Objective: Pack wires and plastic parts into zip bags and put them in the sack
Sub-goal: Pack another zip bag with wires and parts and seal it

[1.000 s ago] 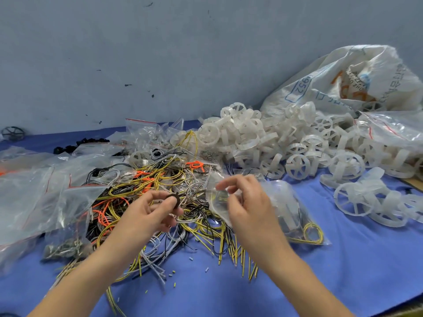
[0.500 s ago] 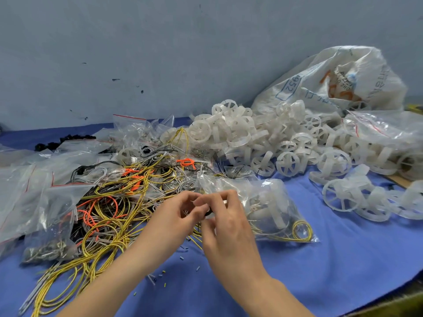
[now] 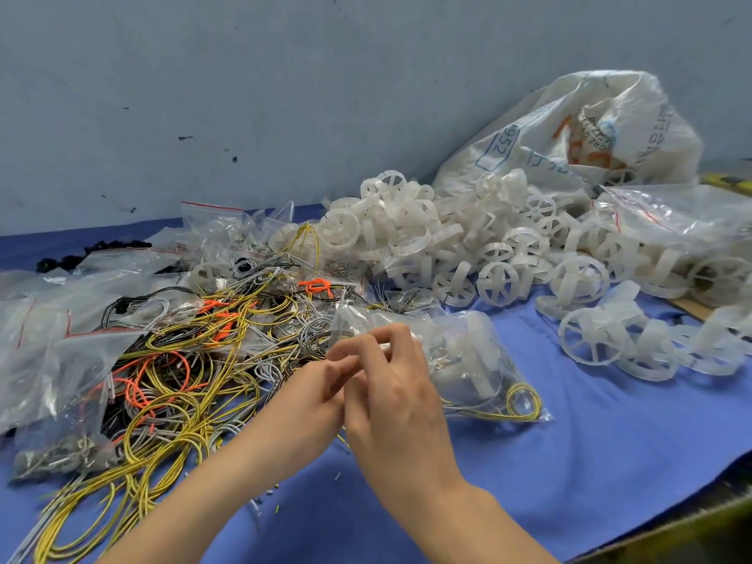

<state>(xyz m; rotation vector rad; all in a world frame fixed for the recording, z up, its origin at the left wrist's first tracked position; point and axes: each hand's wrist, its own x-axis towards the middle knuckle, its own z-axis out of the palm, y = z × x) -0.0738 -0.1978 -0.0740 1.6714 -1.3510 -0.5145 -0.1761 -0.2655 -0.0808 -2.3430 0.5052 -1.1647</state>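
Observation:
A clear zip bag (image 3: 468, 360) holding white plastic wheel parts and a yellow wire coil lies on the blue cloth at centre. My right hand (image 3: 390, 392) pinches the bag's open mouth at its left end. My left hand (image 3: 313, 392) meets it there, fingertips pinching the same edge. A tangle of yellow, orange, grey and black wires (image 3: 175, 360) spreads to the left. A heap of white plastic wheel parts (image 3: 468, 246) lies behind. The white woven sack (image 3: 569, 132) leans on the wall at the back right.
Several clear zip bags (image 3: 49, 339), some filled, lie at the left and behind the wires. Another filled clear bag (image 3: 683, 217) rests at the right by the sack. Small black parts (image 3: 81, 256) sit at the far left. The table's front edge (image 3: 671, 531) runs along the lower right.
My left hand, which held a small dark ring over the wires, has come right to the bag's mouth and now joins my right hand there. The view has shifted slightly.

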